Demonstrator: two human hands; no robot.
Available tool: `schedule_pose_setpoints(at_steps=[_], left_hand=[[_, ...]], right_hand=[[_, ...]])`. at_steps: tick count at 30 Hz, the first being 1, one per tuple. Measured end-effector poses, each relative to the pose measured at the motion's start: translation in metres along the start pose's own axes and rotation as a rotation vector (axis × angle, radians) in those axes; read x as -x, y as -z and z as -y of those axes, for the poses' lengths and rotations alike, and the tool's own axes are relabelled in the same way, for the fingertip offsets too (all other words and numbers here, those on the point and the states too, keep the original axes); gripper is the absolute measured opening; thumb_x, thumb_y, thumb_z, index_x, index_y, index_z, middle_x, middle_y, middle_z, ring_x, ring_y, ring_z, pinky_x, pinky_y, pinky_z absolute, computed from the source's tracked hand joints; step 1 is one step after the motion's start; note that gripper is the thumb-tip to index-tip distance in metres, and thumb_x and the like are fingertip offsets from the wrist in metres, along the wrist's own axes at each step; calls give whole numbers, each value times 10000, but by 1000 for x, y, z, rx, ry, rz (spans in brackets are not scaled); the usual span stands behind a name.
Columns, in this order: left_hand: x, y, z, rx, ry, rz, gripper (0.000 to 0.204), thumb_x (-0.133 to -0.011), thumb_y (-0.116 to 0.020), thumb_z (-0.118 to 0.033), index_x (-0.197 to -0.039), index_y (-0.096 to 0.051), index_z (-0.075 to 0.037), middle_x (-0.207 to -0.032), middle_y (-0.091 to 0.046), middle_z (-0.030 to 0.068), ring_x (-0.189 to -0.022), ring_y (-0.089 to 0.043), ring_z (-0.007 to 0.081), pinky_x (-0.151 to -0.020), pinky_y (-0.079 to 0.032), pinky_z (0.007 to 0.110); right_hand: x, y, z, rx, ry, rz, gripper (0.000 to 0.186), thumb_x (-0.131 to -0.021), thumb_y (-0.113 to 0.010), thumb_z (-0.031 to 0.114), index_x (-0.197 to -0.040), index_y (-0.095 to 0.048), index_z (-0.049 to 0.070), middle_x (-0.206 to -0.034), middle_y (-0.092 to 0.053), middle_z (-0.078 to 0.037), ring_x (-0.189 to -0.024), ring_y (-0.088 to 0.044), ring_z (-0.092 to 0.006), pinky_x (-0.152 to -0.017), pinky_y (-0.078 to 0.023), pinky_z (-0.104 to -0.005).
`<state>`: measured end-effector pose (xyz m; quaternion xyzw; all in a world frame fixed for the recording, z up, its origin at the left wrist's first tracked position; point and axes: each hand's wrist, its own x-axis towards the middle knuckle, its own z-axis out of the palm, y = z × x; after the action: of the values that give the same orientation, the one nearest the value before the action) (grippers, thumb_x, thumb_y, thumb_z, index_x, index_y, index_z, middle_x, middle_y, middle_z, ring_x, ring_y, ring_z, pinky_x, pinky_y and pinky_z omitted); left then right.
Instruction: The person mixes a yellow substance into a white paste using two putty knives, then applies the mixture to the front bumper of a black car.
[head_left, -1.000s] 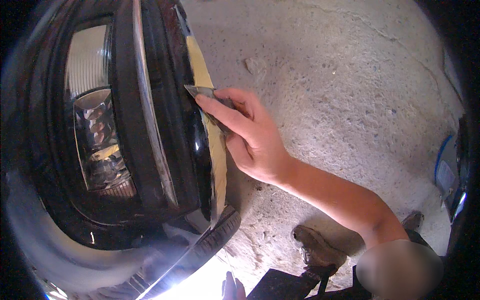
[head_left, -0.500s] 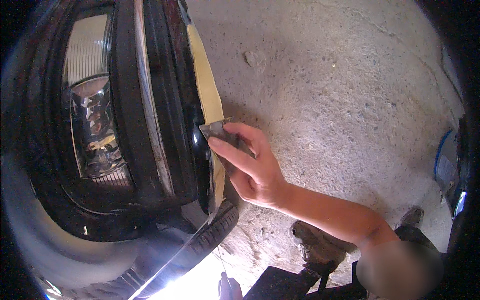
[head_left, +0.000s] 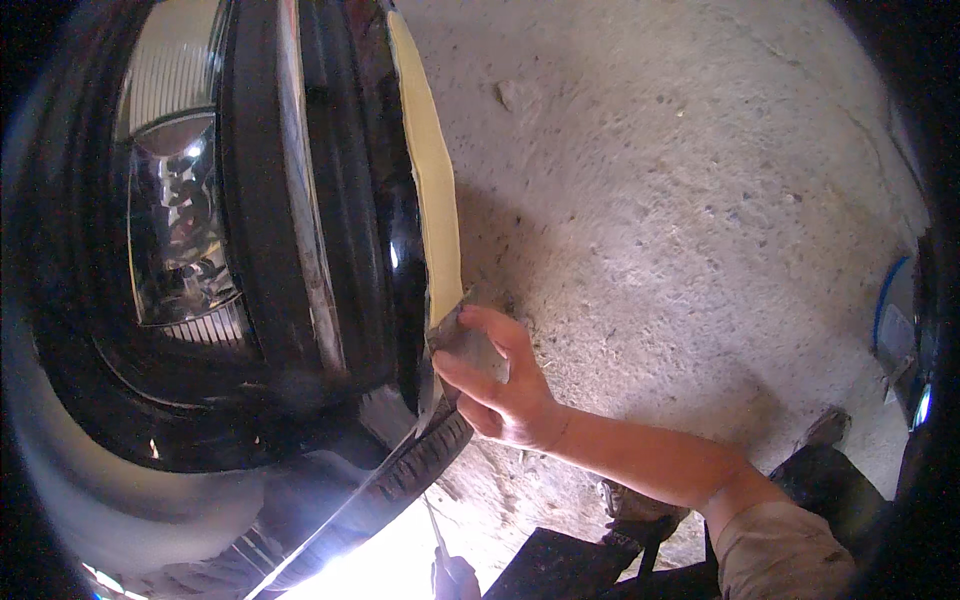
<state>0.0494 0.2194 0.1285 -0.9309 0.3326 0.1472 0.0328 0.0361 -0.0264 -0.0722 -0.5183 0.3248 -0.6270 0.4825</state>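
My right hand [head_left: 505, 385] is closed on a thin, dark grey, flat spreader [head_left: 462, 335], pinched between thumb and fingers. The spreader lies against a long strip of yellow body filler [head_left: 432, 180] along the bumper edge of a black car [head_left: 350, 200]. Above the spreader the strip looks smooth and even. At the bottom edge, part of my left hand [head_left: 456, 580] shows, with its fingers around a thin stick-like thing [head_left: 436, 525]; bright glare hides much of it.
The car's headlight [head_left: 180, 220] and a bright trim strip [head_left: 305, 180] are at left. Below the bumper shows a tyre [head_left: 430, 455]. Rough concrete floor [head_left: 640, 200] stretches to the right. A shoe [head_left: 640, 505] rests near my forearm. A blue-rimmed container [head_left: 893, 315] stands at far right.
My right hand has drawn the spreader down along the bumper edge, and more of the yellow strip shows above it. The view has shifted slightly. My left hand stays low.
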Motion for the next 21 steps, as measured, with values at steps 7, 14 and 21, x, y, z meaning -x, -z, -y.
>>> schedule_pose_setpoints(at_steps=[7, 14, 21], left_hand=[[3, 2, 3, 14, 21, -19, 269, -921, -593, -207, -1032, -633, 34, -822, -616, 112, -690, -560, 175, -576, -410, 298], [2, 2, 0, 32, 34, -50, 266, -918, -596, -210, -1013, -638, 35, -795, -618, 102, -661, -560, 159, -550, -408, 289], [-5, 10, -31, 257, 171, -147, 264, -914, -599, -213, -994, -644, 35, -768, -620, 92, -632, -561, 144, -523, -406, 280]], right_hand=[[34, -15, 9, 13, -2, 58, 546, -699, -796, -18, -1170, -698, 241, -1337, -436, -167, -1251, -462, -365, -997, -437, -440], [64, -20, 26, -77, -182, 171, 464, -849, -776, 210, -1282, -635, 301, -1268, -520, -158, -1207, -499, -373, -1052, -391, -433], [55, 15, 52, -593, -751, 410, 586, -789, -749, 57, -1339, -596, 189, -1291, -526, -172, -1173, -544, -343, -985, -464, -394]])
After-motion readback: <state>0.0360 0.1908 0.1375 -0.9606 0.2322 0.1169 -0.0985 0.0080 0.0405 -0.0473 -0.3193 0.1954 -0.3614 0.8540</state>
